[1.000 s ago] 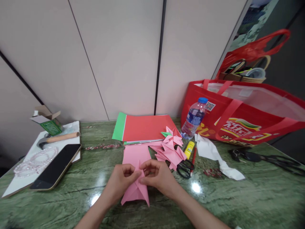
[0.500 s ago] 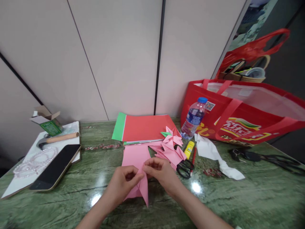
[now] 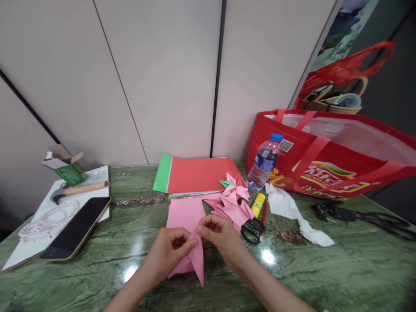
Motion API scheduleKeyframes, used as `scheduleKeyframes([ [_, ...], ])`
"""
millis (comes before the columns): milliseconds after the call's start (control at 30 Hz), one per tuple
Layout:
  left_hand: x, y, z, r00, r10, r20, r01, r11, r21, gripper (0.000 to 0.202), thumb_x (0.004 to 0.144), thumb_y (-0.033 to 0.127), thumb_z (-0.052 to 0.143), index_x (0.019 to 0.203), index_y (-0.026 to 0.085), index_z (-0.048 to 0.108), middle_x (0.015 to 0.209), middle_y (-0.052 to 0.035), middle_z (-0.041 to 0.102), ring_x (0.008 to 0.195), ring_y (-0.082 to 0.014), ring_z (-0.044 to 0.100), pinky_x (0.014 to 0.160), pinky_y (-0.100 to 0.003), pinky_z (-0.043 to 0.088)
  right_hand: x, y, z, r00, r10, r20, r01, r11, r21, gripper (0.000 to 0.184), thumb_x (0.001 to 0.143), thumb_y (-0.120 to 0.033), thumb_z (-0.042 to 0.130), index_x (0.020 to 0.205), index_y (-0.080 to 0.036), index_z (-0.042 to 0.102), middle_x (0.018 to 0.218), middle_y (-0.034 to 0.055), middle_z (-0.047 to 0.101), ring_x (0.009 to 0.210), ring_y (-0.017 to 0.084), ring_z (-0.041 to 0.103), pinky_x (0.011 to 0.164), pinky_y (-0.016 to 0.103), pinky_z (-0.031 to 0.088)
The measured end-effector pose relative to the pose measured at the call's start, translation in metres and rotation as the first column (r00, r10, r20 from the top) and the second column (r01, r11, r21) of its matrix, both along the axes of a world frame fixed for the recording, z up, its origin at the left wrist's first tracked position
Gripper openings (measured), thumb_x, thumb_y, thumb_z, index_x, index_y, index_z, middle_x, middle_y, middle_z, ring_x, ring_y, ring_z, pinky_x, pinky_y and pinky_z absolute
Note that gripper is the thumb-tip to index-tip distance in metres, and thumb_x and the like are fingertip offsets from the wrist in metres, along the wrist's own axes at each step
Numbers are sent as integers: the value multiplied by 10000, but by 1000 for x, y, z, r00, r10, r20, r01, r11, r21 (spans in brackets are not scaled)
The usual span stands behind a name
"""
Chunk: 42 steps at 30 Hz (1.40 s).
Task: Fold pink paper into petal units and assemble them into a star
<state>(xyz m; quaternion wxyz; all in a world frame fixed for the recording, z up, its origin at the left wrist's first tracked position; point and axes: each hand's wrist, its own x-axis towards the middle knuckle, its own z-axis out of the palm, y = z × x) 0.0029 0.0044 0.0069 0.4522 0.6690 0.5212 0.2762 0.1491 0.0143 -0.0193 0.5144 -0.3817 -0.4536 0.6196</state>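
Note:
Both hands pinch one folded piece of pink paper [image 3: 196,259], whose pointed end hangs down toward me. My left hand [image 3: 169,249] grips its left side between thumb and fingers. At its upper tip, my right hand [image 3: 218,234] holds it with thumb and forefinger. Beneath the hands lies a stack of pink sheets [image 3: 183,212]. Right beside my right hand are folded pink paper pieces [image 3: 235,212] and a pink paper flower [image 3: 235,187] with a green leaf. The black-handled scissors [image 3: 252,230] lie close by, their blades hidden.
Red and green paper sheets [image 3: 201,173] lie at the back. To the right are a glue stick [image 3: 258,205], red pencil [image 3: 264,214], water bottle [image 3: 264,162], white tissue [image 3: 297,212] and red bag [image 3: 325,160]. At left are a phone [image 3: 76,227], sickle [image 3: 85,188] and small box [image 3: 69,171].
The folded paper has turned slightly, its hanging point shifting a little down and right. Both hands keep their pinch and have barely moved.

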Motion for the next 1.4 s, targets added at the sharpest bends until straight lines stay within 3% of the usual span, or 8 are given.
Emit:
scheduleKeyframes([
  [400,1,-2,2,999,-23,25,23,1000,-18,255,691,314,543,542,108,567,508,32,425,495,-84,332,461,-189,251,0,-3,-3,987,33,-158,-45,996,-78,196,612,-266,706,567,-141,561,506,-60,486,479,60,413,486,188,346],
  [533,-1,1,-4,995,63,80,-61,998,-23,272,678,333,566,523,110,546,500,34,413,484,-80,329,452,-192,249,-1,-1,-6,989,50,-142,-70,988,-135,223,611,-317,709,706,-139,615,615,-32,531,533,70,449,511,201,381],
  [700,-5,4,-8,982,155,110,-155,988,-7,280,670,353,589,537,109,552,507,30,421,494,-86,354,457,-197,269,-3,0,-7,994,74,-83,-84,989,-119,216,616,-308,697,686,-127,604,604,-27,531,534,74,456,519,206,387],
  [1000,-1,1,-4,981,140,135,-137,990,-26,277,654,343,588,496,125,522,479,44,402,476,-76,325,443,-187,248,-3,-3,-3,997,29,68,-29,1000,4,129,652,-246,625,600,-148,560,537,-50,471,507,76,406,492,194,335],
  [1133,-1,1,-1,978,145,148,-142,989,-29,271,648,342,588,492,129,529,472,42,411,468,-77,328,440,-188,248,-5,-4,-2,999,29,19,-28,999,-36,136,652,-276,632,662,-154,573,588,-41,493,522,79,413,510,201,343],
  [1400,4,-1,0,986,100,136,-93,994,-61,285,655,354,581,495,120,545,476,35,413,469,-82,339,454,-197,260,-4,-4,-2,998,-32,48,33,999,-23,139,646,-255,624,573,-151,568,542,-41,482,521,87,399,519,210,316],
])
